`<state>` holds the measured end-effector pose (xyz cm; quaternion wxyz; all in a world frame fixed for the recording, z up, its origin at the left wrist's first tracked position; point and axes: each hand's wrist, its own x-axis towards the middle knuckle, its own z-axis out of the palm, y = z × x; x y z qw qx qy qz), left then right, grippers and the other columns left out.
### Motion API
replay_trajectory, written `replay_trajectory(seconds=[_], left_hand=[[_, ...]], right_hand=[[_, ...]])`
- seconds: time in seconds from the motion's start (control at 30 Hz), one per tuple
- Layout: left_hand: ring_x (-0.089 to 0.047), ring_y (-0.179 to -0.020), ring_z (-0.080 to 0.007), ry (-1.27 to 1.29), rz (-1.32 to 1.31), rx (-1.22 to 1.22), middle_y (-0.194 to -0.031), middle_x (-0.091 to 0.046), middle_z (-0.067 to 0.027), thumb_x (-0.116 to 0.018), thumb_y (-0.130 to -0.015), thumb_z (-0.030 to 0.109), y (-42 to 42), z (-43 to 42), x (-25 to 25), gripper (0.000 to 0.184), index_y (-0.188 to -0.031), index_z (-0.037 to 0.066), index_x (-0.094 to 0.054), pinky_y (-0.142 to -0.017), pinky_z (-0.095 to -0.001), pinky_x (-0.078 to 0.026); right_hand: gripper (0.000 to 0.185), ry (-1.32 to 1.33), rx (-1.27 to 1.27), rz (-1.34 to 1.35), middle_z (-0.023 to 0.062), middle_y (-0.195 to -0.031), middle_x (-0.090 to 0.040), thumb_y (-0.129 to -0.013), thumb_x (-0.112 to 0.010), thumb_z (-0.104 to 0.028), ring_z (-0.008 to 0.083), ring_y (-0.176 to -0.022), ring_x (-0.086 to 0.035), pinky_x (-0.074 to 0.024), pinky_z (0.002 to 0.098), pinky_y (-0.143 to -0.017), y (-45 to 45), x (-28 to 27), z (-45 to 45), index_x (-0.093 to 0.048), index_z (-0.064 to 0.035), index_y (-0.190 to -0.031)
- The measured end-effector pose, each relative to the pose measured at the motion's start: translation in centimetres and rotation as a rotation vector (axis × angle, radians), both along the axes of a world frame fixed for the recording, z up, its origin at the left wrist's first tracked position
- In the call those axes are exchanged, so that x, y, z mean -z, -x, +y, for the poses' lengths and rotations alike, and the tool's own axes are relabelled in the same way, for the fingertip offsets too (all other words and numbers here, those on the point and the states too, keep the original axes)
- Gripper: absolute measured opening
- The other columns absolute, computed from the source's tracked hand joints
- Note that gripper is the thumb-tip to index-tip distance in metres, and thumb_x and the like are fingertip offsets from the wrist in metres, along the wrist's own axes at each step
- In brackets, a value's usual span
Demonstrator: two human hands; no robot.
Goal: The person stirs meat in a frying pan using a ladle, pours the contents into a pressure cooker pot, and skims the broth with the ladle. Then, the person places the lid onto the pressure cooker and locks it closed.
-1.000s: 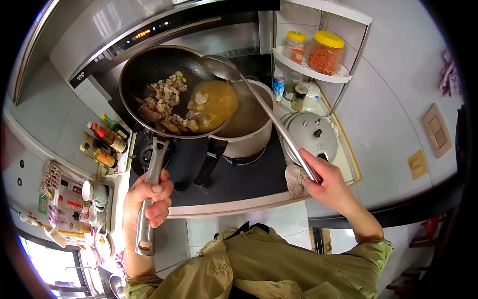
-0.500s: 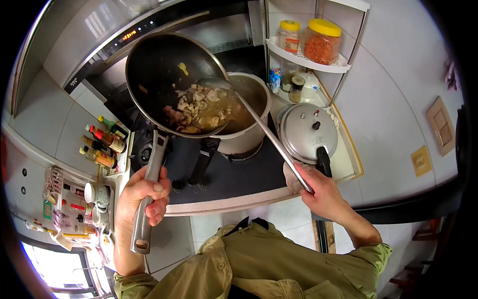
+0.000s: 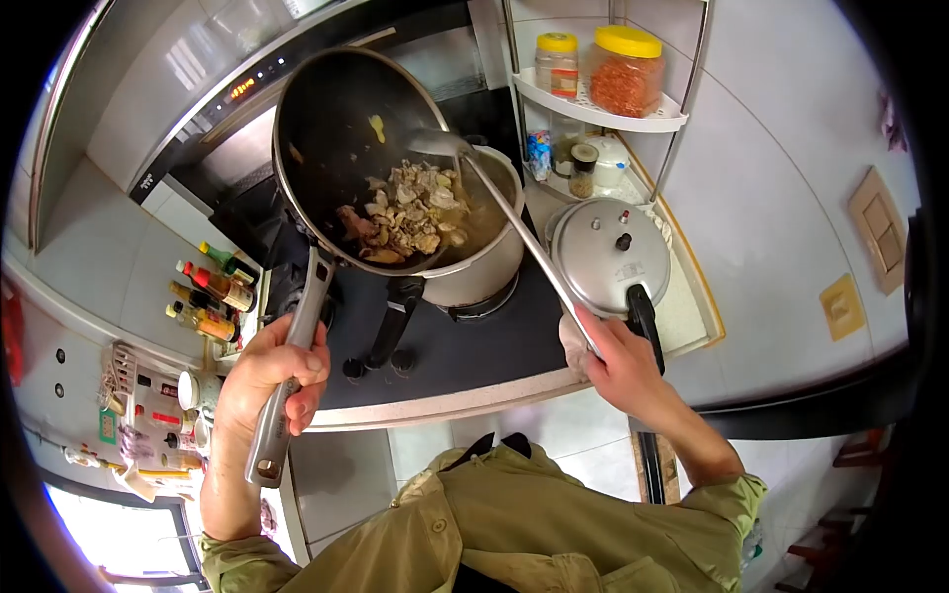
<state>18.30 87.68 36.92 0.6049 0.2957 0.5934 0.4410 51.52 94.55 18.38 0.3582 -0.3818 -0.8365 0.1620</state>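
The pan [image 3: 326,109] is lined with a smooth, faintly glossy surface, and its handle [image 3: 314,287] is made of satin metal. Shiny metal is seen in the ladle [image 3: 539,257], duller metal in the pot [image 3: 482,281].

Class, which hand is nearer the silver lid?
Right: the right hand, holding the ladle, is just in front of the silver lid; the left hand, around the pan handle, is well left.

The view looks forward and steeply down from the person's head (a wide lens, dark at the edges), with the shirt [image 3: 563,509] nearest, the hands [image 3: 261,370] near and the hob [image 3: 465,364] just beyond.
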Motion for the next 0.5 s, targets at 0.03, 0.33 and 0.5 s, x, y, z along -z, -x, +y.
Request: replay_trajectory(seconds=[0.03,0.33,0.5], left_hand=[[-0.041,-0.031,-0.0123,0.009,0.023,0.011,-0.055,-0.045,-0.0068,-0.053,-0.067,0.001,-0.2,0.1,-0.1,0.023,-0.087,-0.002,-0.043,-0.025,-0.0253,-0.036],[-0.041,-0.031,-0.0126,0.043,0.132,0.029,-0.053,-0.043,-0.0069,-0.053,-0.065,-0.001,-1.5,0.2,-1.4,0.023,-0.086,-0.003,-0.043,-0.025,-0.0254,-0.034],[-0.039,-0.028,-0.0136,0.027,0.140,-0.009,-0.053,-0.046,-0.0106,-0.051,-0.066,-0.003,-1.6,0.0,-1.1,0.024,-0.088,-0.004,-0.042,-0.022,-0.0253,-0.031]], right_hand=[[0.068,-0.028,0.004,-0.004,0.0111,-0.082,-0.050,-0.071,-0.056,0.004,0.0271,-0.063,-0.055,-0.0456,0.0370,-0.051,0.6,0.1,0.7,-0.038,-0.0111,-0.135],[0.062,-0.250,0.062,-0.077,0.0083,-0.076,-0.044,-0.071,-0.057,0.008,0.0217,-0.059,-0.051,-0.0428,0.0321,-0.046,4.5,0.5,5.3,-0.044,-0.0046,-0.129],[0.057,-0.272,0.029,-0.255,0.0079,-0.075,-0.044,-0.073,-0.056,0.004,0.0207,-0.060,-0.052,-0.0440,0.0316,-0.046,1.0,1.9,4.1,-0.045,-0.0035,-0.128]])
